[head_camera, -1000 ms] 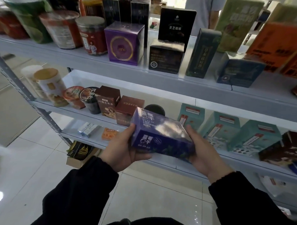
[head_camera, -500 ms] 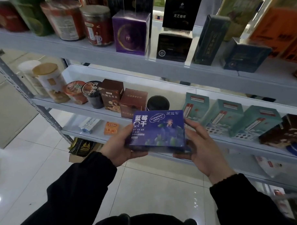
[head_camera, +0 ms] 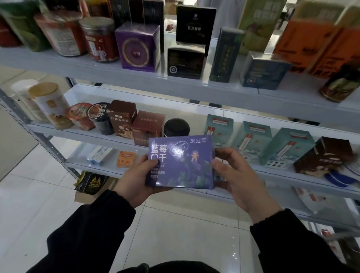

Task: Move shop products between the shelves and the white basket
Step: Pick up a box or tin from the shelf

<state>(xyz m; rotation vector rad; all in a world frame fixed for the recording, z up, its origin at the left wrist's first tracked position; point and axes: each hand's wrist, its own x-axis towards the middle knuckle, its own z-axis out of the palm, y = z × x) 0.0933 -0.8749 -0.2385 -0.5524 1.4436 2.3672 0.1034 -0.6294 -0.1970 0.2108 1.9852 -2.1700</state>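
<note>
Obs., head view. Box (head_camera: 182, 165), purple, flat and glossy, is held between both hands in front of the shelving with its printed face toward the camera. It is clear of every shelf. Left hand (head_camera: 132, 183) grips the box's left edge: thumb (head_camera: 154, 164) lies over the front face and the palm is under the lower left corner, with the other fingers hidden behind. Right hand (head_camera: 243, 179) pinches the right edge: thumb (head_camera: 218, 165) is on the front at the edge and one finger is curled at the upper right corner. The rest of its fingers are behind the box and cannot be resolved. Directly above the grip, just past the box's top edge, a black jar (head_camera: 176, 127) stands on the middle shelf (head_camera: 59, 130). Up and left of the grip, on the same shelf, stand a maroon carton (head_camera: 147, 127) and a brown carton (head_camera: 121, 122). Farther left are a black cup (head_camera: 100, 117), a red cup (head_camera: 79, 116) and a tall tub (head_camera: 51, 105). Up and right of the right hand are three teal cartons (head_camera: 219, 129) in a row. Level with the left hand and to its left, an orange pack (head_camera: 126, 159) and a white carton (head_camera: 99, 156) lie on the lower shelf (head_camera: 82, 165). High above the grip is the top shelf (head_camera: 75, 67), holding a purple cube (head_camera: 137, 47), jars and dark boxes; the labels are blurred. Below the grip are the tile floor (head_camera: 182, 228) and black sleeves (head_camera: 90, 235).
</note>
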